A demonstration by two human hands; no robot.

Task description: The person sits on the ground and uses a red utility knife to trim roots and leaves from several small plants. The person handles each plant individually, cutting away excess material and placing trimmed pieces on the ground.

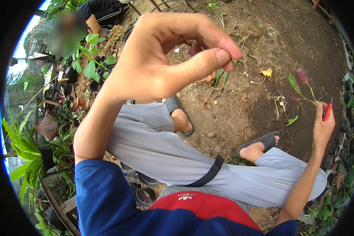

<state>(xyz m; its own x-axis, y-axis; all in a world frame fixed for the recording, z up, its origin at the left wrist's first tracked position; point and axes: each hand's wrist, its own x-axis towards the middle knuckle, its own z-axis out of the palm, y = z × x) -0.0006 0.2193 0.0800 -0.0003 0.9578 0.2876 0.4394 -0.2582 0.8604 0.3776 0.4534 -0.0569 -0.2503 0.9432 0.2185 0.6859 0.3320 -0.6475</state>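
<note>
My left hand [165, 67] is raised close in front of me, thumb and forefinger pressed together in a pinch. A tiny bit of green shows at its fingertips, but I cannot make out whether it is held. Out to the right, my right hand [323, 122] is closed around a red-handled tool [327, 112] with a thin dark point; its exact kind is unclear. The same hand grips the base of a small uprooted plant [311, 94] with thin pale stems and green and purplish leaves.
Loose plant pieces [281, 103] and a yellow leaf [266, 72] lie on the bare soil [232, 114]. My sandalled feet [259, 148] stand there. Potted plants [27, 157] line the left, dark pots [144, 196] sit beside my seat, and another person [102, 13] crouches at the far left.
</note>
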